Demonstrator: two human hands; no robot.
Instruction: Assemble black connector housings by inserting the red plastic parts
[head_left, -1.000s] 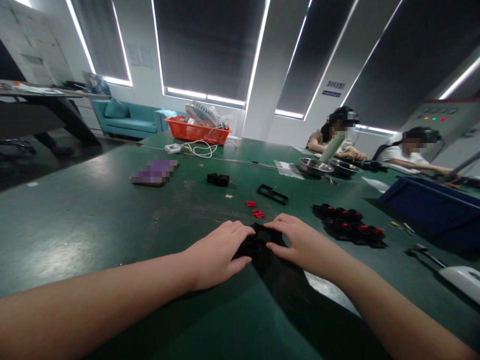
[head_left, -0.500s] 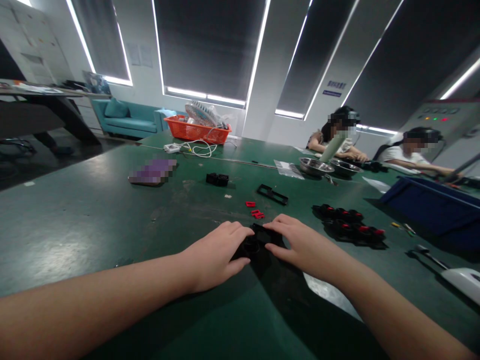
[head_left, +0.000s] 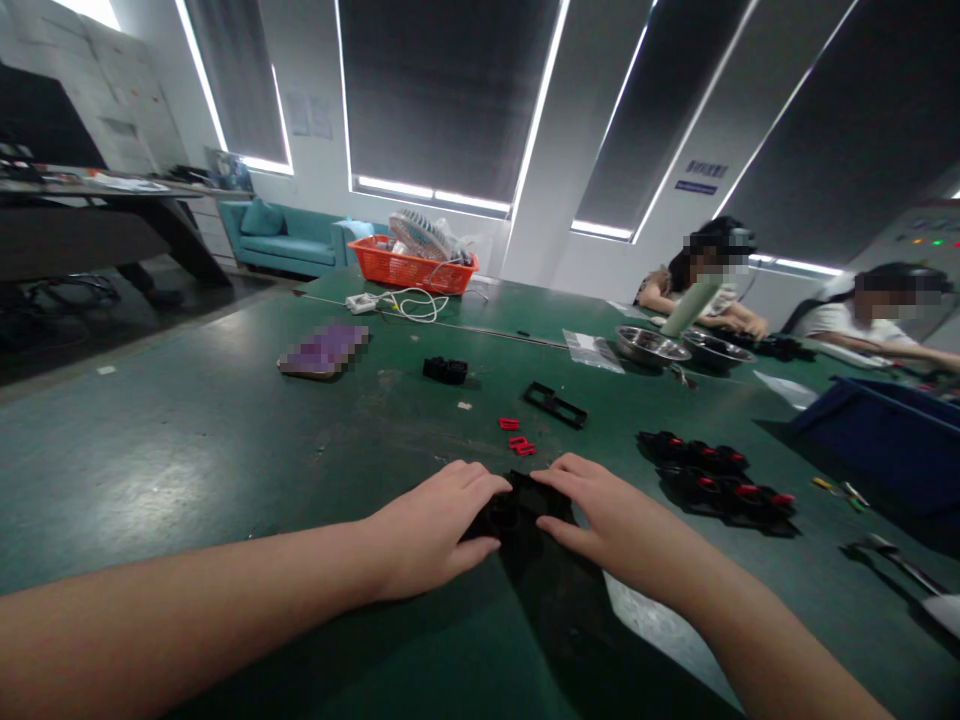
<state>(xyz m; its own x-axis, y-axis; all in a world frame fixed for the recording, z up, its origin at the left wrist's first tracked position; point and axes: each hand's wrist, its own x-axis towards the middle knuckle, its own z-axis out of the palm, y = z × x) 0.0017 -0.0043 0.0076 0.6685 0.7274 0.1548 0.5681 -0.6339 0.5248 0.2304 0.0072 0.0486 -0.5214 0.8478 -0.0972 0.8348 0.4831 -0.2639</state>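
Both my hands grip a dark black plastic part low over the green table. My left hand has its fingers and thumb closed on the part's left end. Around its right end, my right hand is curled with finger and thumb. Shadow and my fingers hide much of the part's shape. Just beyond it lie several small red plastic clips. Farther back are a black rectangular frame with openings and a small black block-shaped part.
To the right are rows of black parts with red pieces, a blue bin and a metal-ended tool. A purple phone-like object, an orange basket and metal bowls stand farther off. Two people sit at the far right.
The view has shifted left and slightly up, so the table things appear farther right and lower. Both hands keep their hold on the black plastic part with little visible movement.
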